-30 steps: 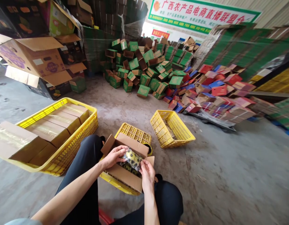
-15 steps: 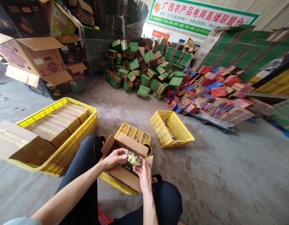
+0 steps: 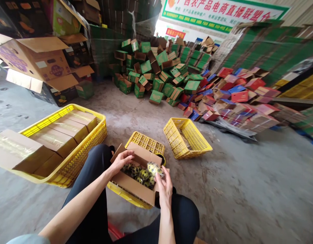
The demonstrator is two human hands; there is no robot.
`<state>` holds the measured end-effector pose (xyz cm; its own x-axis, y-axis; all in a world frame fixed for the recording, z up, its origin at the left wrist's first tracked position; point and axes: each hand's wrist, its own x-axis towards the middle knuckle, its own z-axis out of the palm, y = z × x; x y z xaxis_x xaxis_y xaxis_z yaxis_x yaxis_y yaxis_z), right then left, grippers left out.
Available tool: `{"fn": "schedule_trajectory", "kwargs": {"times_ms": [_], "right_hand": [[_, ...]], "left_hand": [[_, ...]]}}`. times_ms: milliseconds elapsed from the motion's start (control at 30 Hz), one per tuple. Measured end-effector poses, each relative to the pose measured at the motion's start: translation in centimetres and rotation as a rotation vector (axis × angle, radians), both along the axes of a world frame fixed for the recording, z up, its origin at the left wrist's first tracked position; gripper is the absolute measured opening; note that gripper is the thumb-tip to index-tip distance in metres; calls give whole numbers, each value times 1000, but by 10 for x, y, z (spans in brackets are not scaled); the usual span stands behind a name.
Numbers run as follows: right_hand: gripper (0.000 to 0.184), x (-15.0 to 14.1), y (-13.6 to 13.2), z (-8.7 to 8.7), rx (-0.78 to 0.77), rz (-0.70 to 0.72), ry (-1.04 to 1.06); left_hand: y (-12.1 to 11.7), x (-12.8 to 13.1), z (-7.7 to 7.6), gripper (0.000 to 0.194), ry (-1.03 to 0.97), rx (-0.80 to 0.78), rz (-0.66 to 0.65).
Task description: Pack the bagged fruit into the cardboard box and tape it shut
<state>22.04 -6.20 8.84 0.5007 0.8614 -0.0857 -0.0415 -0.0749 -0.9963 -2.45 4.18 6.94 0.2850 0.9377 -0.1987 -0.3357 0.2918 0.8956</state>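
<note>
In the head view, an open cardboard box (image 3: 133, 189) rests on an upturned yellow crate (image 3: 147, 142) between my knees. Several yellow-green, dark-spotted pieces that look like fruit in clear plastic (image 3: 143, 174) lie inside it. My right hand (image 3: 165, 184) grips one such wrapped fruit (image 3: 153, 168) over the box's right end, with thumb and fingers on its near side. Over the left part of the box hovers my left hand (image 3: 122, 160), holding nothing, its fingers stretched out and slightly apart.
A large yellow crate (image 3: 103, 132) at left holds several taped cartons (image 3: 58, 134). A smaller yellow basket (image 3: 194, 139) stands front right, and a tape roll (image 3: 161, 159) sits by the box. Heaps of green boxes (image 3: 156, 96) and red boxes (image 3: 240, 96) lie beyond.
My left hand has let go of the wrapped fruit and drawn up and left. My right hand has carried it slightly right, uncovering more fruit in the box.
</note>
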Motion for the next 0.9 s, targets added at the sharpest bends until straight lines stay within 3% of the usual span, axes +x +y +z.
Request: {"fn": "schedule_trajectory", "kwargs": {"times_ms": [67,167,333,533,633,900], "right_hand": [[63,1,-4,5,36,33,-91],[52,-2,-9,8,89,76,-225],[45,-3,-8,0,135,63,-371],[28,-3,2,-9,200,108,-691],[29,-5,3,-14,185,175,-817],[28,-1,5,-23,141,307,-829]], "left_hand": [[6,-3,-5,60,96,73,45],[10,-4,-14,42,347,226,1],[14,11,-30,23,778,495,-305],[27,43,-49,20,926,458,-413],[31,51,-57,20,981,443,-444],[43,39,-73,36,1099,440,-499]]}}
